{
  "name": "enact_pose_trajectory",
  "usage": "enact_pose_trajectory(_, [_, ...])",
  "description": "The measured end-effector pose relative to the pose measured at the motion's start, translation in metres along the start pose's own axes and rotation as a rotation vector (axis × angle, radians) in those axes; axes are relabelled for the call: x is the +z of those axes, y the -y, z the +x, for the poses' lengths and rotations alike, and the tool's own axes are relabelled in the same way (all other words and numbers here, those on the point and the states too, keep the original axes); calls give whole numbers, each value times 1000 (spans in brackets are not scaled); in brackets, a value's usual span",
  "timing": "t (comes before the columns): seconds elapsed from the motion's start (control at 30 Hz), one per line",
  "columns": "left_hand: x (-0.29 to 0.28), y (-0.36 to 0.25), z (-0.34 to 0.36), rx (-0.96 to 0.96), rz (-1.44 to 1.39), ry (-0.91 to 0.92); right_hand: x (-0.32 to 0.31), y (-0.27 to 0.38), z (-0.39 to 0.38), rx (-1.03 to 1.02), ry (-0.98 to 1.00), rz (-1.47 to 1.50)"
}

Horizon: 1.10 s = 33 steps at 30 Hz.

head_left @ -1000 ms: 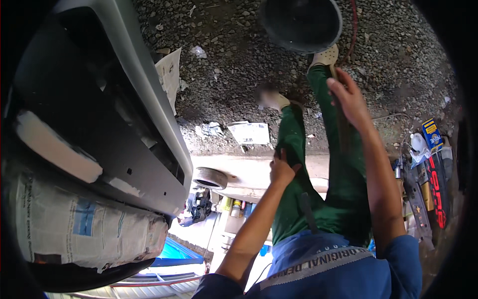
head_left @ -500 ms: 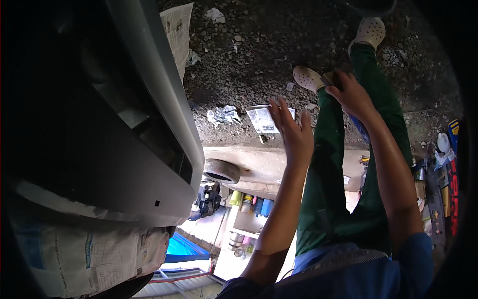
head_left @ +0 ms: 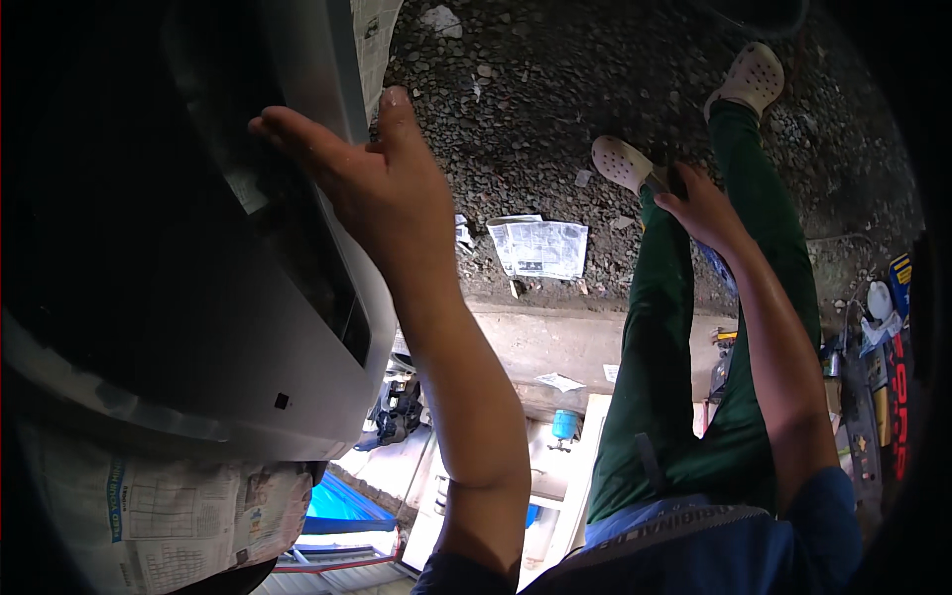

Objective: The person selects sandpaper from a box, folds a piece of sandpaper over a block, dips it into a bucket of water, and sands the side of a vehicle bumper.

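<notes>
A grey, matte car bumper (head_left: pixel 248 382) fills the left side, with a long dark opening along its face. Newspaper (head_left: pixel 174 511) covers the part below it. My left hand (head_left: pixel 382 193) is raised at the bumper's right edge, fingers stretched out and thumb apart, with nothing in it; whether the fingertips touch the surface I cannot tell. Down by my leg, my right hand (head_left: pixel 706 210) is closed around a small, dark, flat block (head_left: pixel 658 179). The fingers hide most of that block, so its kind is unclear.
A newspaper sheet (head_left: pixel 540 248) lies on the gravel (head_left: pixel 526 109) ahead of a concrete strip (head_left: pixel 526 342). My feet in pale clogs (head_left: pixel 623 164) stand on the gravel. Bottles and assorted gear (head_left: pixel 878 297) crowd the right side. More newspaper (head_left: pixel 377 40) hangs behind the bumper.
My left hand has moved left and up, from above the newspaper sheet to the bumper's edge. My right hand keeps the block and has shifted slightly down. The view has turned a little.
</notes>
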<state>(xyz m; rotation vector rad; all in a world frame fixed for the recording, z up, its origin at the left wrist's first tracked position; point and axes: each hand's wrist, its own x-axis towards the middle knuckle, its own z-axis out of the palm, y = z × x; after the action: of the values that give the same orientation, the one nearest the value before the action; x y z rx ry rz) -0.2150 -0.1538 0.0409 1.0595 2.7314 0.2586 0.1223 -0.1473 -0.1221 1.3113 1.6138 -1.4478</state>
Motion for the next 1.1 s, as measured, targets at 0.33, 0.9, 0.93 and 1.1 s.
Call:
enact_pose_trajectory(0.33, [-12,28,-33,-199,152,94,2,-5,5,-11,13,68])
enact_pose_trajectory(0.9, [-9,48,-54,-884,-419,-153,-12,0,5,-19,7,77])
enact_pose_trajectory(0.93, [-7,34,-42,-857,-446,-96,-15,2,5,-12,22,88])
enact_pose_trajectory(1.1, [5,-32,26,-589,-385,-3,-11,-7,11,-71,22,97])
